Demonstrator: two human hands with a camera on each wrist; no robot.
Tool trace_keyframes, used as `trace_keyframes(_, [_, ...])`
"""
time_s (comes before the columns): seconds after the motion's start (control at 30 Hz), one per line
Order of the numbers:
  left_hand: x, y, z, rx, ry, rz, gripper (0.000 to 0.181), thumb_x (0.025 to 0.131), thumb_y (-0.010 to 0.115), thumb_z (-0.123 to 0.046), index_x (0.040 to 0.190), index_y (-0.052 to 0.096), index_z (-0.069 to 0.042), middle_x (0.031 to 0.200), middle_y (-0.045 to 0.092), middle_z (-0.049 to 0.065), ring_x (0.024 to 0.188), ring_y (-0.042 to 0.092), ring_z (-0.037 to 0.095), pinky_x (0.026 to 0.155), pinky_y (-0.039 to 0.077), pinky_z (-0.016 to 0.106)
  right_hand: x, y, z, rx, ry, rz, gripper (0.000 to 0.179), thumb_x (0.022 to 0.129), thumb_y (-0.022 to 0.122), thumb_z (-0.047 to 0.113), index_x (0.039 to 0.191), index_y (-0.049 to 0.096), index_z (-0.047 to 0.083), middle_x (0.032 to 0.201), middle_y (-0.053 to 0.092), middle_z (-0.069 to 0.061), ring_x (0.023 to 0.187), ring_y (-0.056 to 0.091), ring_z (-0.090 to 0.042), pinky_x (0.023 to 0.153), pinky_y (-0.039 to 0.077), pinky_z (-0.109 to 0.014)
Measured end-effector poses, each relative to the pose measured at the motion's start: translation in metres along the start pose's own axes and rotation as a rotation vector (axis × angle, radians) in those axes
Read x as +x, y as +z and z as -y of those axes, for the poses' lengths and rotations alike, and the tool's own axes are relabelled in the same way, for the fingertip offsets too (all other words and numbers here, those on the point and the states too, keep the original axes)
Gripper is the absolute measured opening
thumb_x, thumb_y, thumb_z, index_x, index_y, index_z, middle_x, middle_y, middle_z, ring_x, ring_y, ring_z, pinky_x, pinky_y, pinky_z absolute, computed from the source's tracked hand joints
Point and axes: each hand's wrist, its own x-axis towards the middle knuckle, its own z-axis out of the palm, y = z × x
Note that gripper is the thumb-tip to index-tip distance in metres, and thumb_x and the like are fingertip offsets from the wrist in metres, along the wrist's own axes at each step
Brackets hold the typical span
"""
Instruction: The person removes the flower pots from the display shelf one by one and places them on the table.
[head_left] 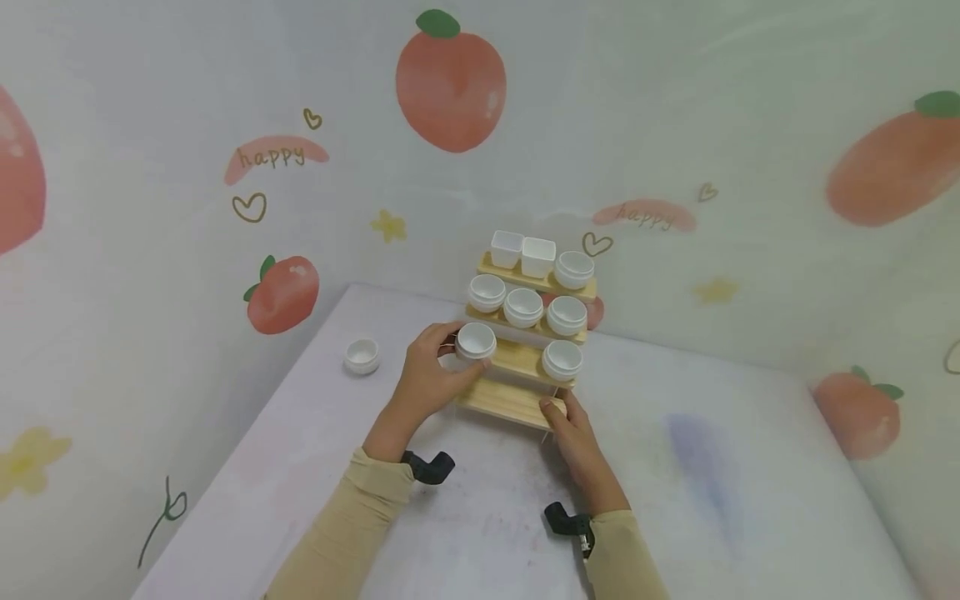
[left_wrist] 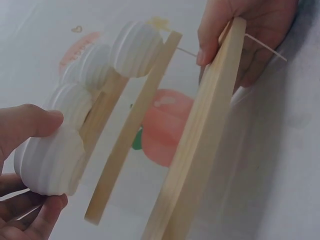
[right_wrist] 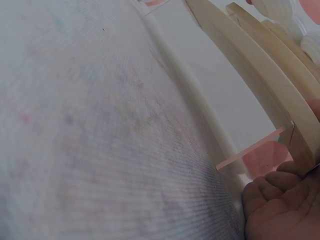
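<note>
My left hand [head_left: 427, 375] grips a small round white bowl [head_left: 476, 340] between thumb and fingers. In the head view the bowl overlaps the left end of the second-lowest board of a stepped wooden rack; the left wrist view shows its ribbed side [left_wrist: 47, 165]. At the rack's lowest board [head_left: 506, 402], which bears no bowl, my right hand [head_left: 577, 437] holds the right end, thumb on top and fingers underneath. Another round bowl [head_left: 562, 358] sits at the right end of the second-lowest board. The right wrist view shows clear side supports under the wood.
On the board above stand three round bowls [head_left: 523, 307]. The top board carries two square white cups [head_left: 538, 257] and one round bowl [head_left: 575, 268]. A single white bowl [head_left: 362, 356] lies on the white tabletop [head_left: 300, 450] at left. A fruit-patterned wall [head_left: 525, 167] rises behind.
</note>
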Motion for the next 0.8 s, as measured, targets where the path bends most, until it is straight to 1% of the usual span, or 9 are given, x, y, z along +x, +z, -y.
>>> trace_keyframes(0.1, [0.001, -0.005, 0.0, 0.005, 0.005, -0.016, 0.061, 0.082, 0.093, -0.018, 0.134, 0.067, -0.001, 0.124, 0.069, 0.014, 0.113, 0.07, 0.028, 0.097, 0.064, 0.039, 0.001, -0.001, 0.0, 0.002, -0.007, 0.004, 0.062, 0.109, 0.058, 0.036, 0.161, 0.04, 0.006, 0.17, 0.036, -0.019, 0.159, 0.03, -0.037, 0.132, 0.024, -0.062])
trace_keyframes(0.2, [0.0, -0.01, 0.003, 0.017, 0.001, -0.027, 0.062, 0.083, 0.093, -0.02, 0.135, 0.067, -0.001, 0.125, 0.069, 0.014, 0.113, 0.07, 0.028, 0.097, 0.065, 0.039, 0.001, -0.001, -0.001, 0.003, 0.004, 0.005, 0.067, 0.109, 0.058, 0.037, 0.164, 0.036, 0.005, 0.173, 0.031, -0.019, 0.162, 0.023, -0.038, 0.132, 0.02, -0.063])
trace_keyframes(0.27, [-0.001, -0.013, 0.005, 0.028, -0.007, -0.03, 0.062, 0.083, 0.093, -0.021, 0.135, 0.066, -0.001, 0.126, 0.069, 0.014, 0.114, 0.07, 0.027, 0.097, 0.064, 0.038, 0.001, -0.001, -0.002, 0.002, 0.006, 0.004, 0.067, 0.109, 0.058, 0.037, 0.164, 0.035, 0.005, 0.173, 0.03, -0.02, 0.163, 0.021, -0.039, 0.133, 0.019, -0.064])
trace_keyframes(0.4, [-0.002, -0.02, 0.009, 0.04, -0.021, -0.042, 0.062, 0.083, 0.093, -0.021, 0.135, 0.066, -0.001, 0.126, 0.069, 0.014, 0.115, 0.07, 0.028, 0.099, 0.064, 0.04, 0.0, 0.0, -0.003, 0.011, 0.01, 0.009, 0.065, 0.109, 0.058, 0.036, 0.163, 0.037, 0.006, 0.172, 0.032, -0.019, 0.163, 0.022, -0.038, 0.133, 0.019, -0.064])
trace_keyframes(0.53, [-0.002, -0.026, 0.012, 0.044, -0.031, -0.053, 0.062, 0.083, 0.093, -0.02, 0.135, 0.066, 0.001, 0.127, 0.069, 0.016, 0.116, 0.07, 0.03, 0.1, 0.063, 0.042, -0.001, 0.001, -0.003, 0.023, 0.006, 0.016, 0.064, 0.11, 0.058, 0.035, 0.162, 0.038, 0.006, 0.171, 0.034, -0.019, 0.161, 0.027, -0.037, 0.132, 0.023, -0.061])
trace_keyframes(0.7, [0.0, -0.033, 0.015, 0.052, -0.051, -0.065, 0.062, 0.084, 0.093, -0.02, 0.136, 0.065, 0.0, 0.128, 0.068, 0.015, 0.118, 0.069, 0.03, 0.102, 0.063, 0.04, -0.001, 0.0, -0.002, 0.026, -0.005, 0.013, 0.065, 0.11, 0.057, 0.034, 0.163, 0.036, 0.005, 0.172, 0.032, -0.019, 0.161, 0.025, -0.037, 0.132, 0.021, -0.062])
trace_keyframes(0.8, [-0.002, -0.038, 0.015, 0.055, -0.061, -0.08, 0.062, 0.084, 0.093, -0.019, 0.136, 0.065, 0.0, 0.128, 0.068, 0.016, 0.118, 0.069, 0.031, 0.102, 0.062, 0.042, -0.001, 0.001, -0.002, 0.025, -0.006, 0.015, 0.065, 0.11, 0.058, 0.034, 0.163, 0.036, 0.005, 0.172, 0.031, -0.019, 0.162, 0.024, -0.037, 0.133, 0.021, -0.062])
